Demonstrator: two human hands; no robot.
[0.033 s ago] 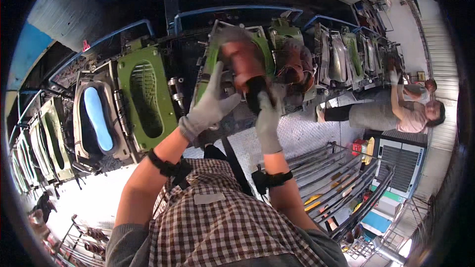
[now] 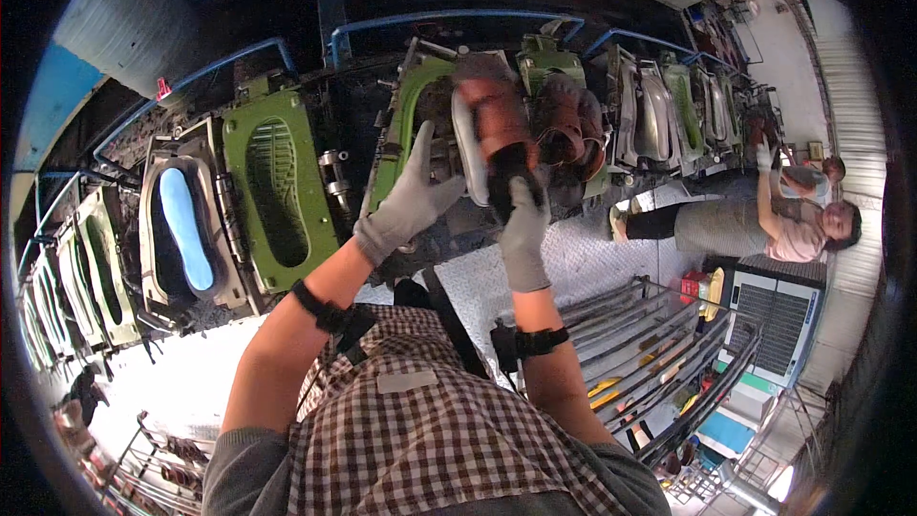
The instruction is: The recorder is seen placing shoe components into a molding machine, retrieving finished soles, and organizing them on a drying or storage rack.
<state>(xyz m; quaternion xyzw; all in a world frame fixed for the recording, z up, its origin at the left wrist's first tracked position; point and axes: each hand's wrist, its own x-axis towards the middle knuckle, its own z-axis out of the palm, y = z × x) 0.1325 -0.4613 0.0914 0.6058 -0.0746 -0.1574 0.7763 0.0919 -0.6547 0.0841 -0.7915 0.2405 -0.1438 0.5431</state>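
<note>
A reddish-brown strapped shoe (image 2: 501, 119) is held up over the row of moulds, toe away from me and slightly blurred. A pale sole edge shows along its left side. My gloved right hand (image 2: 525, 229) is closed around its black heel end. My gloved left hand (image 2: 411, 205) is left of the shoe, empty, thumb and fingers spread apart. Behind that hand stands an opened green mould (image 2: 396, 119), partly hidden by the hand and shoe. Just right of the held shoe, more reddish-brown shoes (image 2: 564, 124) sit at another green mould (image 2: 552, 62).
Farther left are a green sole-shaped mould (image 2: 310, 201) and a mould with a light-blue insole-shaped piece (image 2: 186, 229). A blue rail (image 2: 449, 14) runs behind the moulds. At right, a person (image 2: 726, 225) stands near the line, beyond a metal rack (image 2: 621, 354).
The shoe and my right hand have shifted slightly right, and the shoe has turned so its pale sole edge shows. My left hand stays open in nearly the same place.
</note>
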